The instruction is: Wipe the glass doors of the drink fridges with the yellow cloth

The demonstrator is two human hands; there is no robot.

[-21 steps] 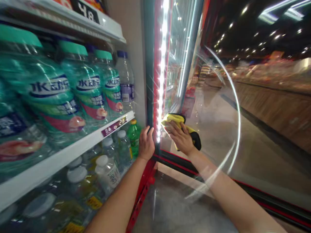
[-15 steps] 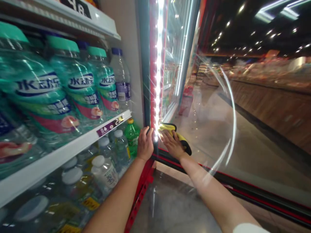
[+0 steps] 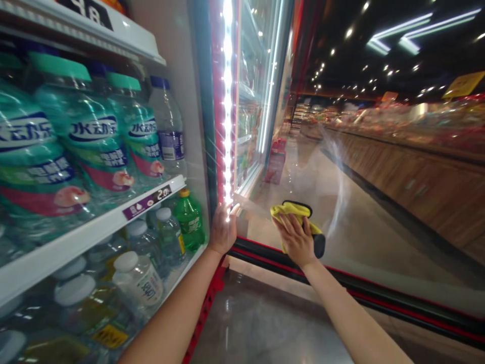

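My right hand presses a yellow cloth with black edging against the clear glass door, low down near its bottom rail. The fingers lie over the cloth, and part of it sticks out to the right of the hand. On the left, my left hand grips the door frame at the lower end of a bright light strip. Its thumb and fingers sit on either side of the strip; the fingertips are partly lost in glare. Pale streaks show on the glass right of the cloth.
Left of the frame, a cooler shelf carries teal-capped bottles. Below it stand a green bottle and several white-capped bottles. The door's black and red bottom rail crosses the lower right. A wood-fronted counter shows beyond the glass.
My right hand and the cloth have slid rightward across the glass, away from the frame. My left hand stays at the frame. The view has shifted slightly to the right.
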